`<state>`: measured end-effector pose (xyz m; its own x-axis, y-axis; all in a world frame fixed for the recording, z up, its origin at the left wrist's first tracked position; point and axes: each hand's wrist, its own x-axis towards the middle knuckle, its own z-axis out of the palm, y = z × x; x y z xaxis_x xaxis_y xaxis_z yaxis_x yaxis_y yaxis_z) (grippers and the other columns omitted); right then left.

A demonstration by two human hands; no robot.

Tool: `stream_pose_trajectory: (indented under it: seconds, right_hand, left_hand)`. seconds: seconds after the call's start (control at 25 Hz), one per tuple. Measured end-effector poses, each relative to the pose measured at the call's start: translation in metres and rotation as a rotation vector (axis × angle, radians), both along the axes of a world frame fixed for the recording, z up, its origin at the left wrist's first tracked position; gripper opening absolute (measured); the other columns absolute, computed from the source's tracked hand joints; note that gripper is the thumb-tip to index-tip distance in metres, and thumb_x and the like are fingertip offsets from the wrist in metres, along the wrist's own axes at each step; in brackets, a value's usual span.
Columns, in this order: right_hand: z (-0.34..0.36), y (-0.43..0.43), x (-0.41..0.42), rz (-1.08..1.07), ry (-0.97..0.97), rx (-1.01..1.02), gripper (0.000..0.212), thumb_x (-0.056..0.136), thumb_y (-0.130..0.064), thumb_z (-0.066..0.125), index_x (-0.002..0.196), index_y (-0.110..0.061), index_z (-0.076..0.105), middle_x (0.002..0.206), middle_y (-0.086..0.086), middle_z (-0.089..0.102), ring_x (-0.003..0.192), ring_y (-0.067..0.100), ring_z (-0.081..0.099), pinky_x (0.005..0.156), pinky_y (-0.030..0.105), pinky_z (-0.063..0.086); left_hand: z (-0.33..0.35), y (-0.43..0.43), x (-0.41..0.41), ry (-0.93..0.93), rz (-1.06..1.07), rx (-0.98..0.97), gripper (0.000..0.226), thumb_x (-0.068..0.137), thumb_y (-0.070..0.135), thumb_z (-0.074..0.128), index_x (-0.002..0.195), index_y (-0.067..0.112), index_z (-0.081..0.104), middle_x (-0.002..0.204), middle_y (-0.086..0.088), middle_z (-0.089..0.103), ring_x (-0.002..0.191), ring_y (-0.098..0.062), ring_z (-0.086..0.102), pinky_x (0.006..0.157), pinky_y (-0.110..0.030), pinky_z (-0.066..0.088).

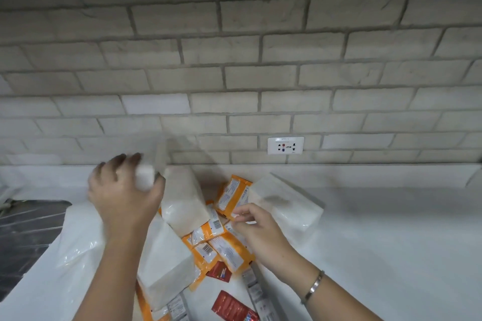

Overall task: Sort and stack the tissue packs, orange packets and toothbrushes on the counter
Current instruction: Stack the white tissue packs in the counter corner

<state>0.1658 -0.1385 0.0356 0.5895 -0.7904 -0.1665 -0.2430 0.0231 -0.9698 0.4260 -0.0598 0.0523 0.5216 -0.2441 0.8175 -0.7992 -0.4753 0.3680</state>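
Head view of a white counter (391, 242) below a brick wall (234, 47).

The left hand (122, 190), at centre left, is curling its fingers round a blurred white item (144, 178), raised above the pile. Motion blur is hiding what the item is. Just to its right a leaning tissue pack (184, 200) is standing tilted against the heap.

The right hand (258, 227), at centre, is pressing thumb and forefinger together on the lower edge of the upper orange packet (234, 194), pinching it, with the other fingers curled. A bracelet (314, 285) is showing on that wrist.

A right tissue pack (287, 207) is lying beside that hand, touching the upper orange packet. A lower tissue pack (164, 263) is resting at lower centre, partly over the orange packets (224, 250), which are lying heaped and overlapping between the two forearms. A left tissue pack (78, 237) is lying under the left forearm, next to the sink (26, 229) at the left edge.

Two red packets (230, 306) are lying at bottom centre, and narrow printed packs (254, 286) are lying beside them (too blurred to tell whether they are toothbrushes).

A wall socket (285, 145) is sitting just above the counter's back edge, right of centre.
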Motion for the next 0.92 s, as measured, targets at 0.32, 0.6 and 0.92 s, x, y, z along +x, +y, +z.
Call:
stream_pose_trajectory:
  seconds: [0.32, 0.6, 0.92]
  right_hand:
    - [0.049, -0.018, -0.046, -0.153, -0.541, 0.499, 0.069, 0.071, -0.057, 0.079, 0.132, -0.035, 0.057, 0.127, 0.01, 0.066, 0.099, 0.029, 0.067, 0.085, 0.057, 0.058]
    - [0.053, -0.034, -0.122, -0.45, -0.852, 0.503, 0.08, 0.075, -0.03, 0.09, 0.14, -0.019, 0.044, 0.126, 0.021, 0.07, 0.112, 0.04, 0.071, 0.095, 0.064, 0.055]
    - [0.036, -0.077, -0.262, -0.882, -0.905, 0.273, 0.073, 0.082, -0.016, 0.084, 0.139, -0.037, 0.044, 0.122, 0.003, 0.074, 0.107, 0.025, 0.074, 0.099, 0.054, 0.057]
  left_hand:
    - [0.019, -0.004, -0.16, -0.211, -0.612, -0.254, 0.042, 0.071, 0.024, 0.075, 0.109, 0.007, 0.071, 0.111, -0.025, 0.066, 0.108, -0.052, 0.06, 0.101, -0.06, 0.045]
    - [0.012, -0.052, -0.268, -0.259, -0.909, -0.161, 0.057, 0.068, 0.035, 0.074, 0.121, 0.017, 0.062, 0.133, -0.016, 0.049, 0.123, -0.055, 0.051, 0.105, -0.064, 0.04]
    - [0.009, -0.105, -0.423, 1.495, -1.076, -0.141, 0.081, 0.068, 0.076, 0.073, 0.14, 0.057, 0.04, 0.151, -0.001, 0.052, 0.137, -0.03, 0.054, 0.105, -0.052, 0.049]
